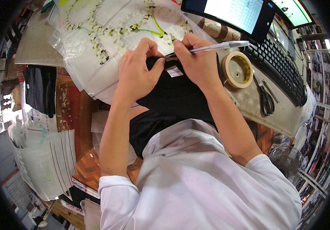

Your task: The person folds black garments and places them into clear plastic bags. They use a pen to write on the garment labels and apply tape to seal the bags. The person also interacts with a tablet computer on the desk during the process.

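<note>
Head view: between twelve and one o'clock, the left hand (pixel 137 76) pinches the black cloth (pixel 180 94), the right hand (pixel 200 66) a pen (pixel 219 45); if the left grip slackens, cloth could shift and pen stray.

A translucent pen (pixel 220 45) slants at the upper edge of a black garment (pixel 178 94). The garment (white label (pixel 174 71) showing) drapes loosely.

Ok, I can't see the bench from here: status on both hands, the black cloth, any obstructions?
Left hand pinching black cloth. Right hand gripping pen. White label showing on black cloth. Tape roll near right wrist, seemingly not blocking.
</note>
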{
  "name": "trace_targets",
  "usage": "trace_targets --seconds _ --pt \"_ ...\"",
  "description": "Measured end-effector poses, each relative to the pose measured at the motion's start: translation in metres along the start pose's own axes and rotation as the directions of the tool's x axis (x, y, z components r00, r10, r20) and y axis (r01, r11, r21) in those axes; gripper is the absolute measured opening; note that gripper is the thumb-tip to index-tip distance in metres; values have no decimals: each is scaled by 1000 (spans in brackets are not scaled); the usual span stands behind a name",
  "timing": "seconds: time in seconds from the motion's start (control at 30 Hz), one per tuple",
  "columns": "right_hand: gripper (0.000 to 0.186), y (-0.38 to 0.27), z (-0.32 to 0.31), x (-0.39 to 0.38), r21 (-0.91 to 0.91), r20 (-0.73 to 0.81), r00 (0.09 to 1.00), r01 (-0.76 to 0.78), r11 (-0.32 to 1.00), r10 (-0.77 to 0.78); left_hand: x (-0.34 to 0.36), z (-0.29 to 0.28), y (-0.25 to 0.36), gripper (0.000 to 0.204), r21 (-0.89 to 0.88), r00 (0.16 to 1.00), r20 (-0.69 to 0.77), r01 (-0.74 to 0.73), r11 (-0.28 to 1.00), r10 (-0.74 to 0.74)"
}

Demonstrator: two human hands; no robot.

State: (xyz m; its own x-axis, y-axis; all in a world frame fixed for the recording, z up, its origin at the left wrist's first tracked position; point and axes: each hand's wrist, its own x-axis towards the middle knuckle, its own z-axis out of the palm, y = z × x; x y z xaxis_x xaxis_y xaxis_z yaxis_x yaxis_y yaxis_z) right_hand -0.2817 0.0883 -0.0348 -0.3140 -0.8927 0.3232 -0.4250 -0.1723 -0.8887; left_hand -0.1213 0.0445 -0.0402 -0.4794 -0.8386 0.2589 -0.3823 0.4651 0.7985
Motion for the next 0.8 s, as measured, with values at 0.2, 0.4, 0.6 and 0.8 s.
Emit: trace_targets --seconds 0.2,0.4,0.6,0.8 --pt "28 3 0 1 21 -22 1000 -16 1000 17 1 -4 5 23 51 998 66 11 999 -15" --pt "28 -2 -1 1 -2 -7 1000 -13 1000 13 0 -3 5 22 46 999 46 6 999 -8" --pt "26 4 0 1 15 -32 999 -37 999 37 -1 -5 6 22 54 996 69 44 998 -48" --pt "26 6 0 1 70 -15 998 -56 996 57 -1 -4 5 23 60 999 52 11 998 -15"
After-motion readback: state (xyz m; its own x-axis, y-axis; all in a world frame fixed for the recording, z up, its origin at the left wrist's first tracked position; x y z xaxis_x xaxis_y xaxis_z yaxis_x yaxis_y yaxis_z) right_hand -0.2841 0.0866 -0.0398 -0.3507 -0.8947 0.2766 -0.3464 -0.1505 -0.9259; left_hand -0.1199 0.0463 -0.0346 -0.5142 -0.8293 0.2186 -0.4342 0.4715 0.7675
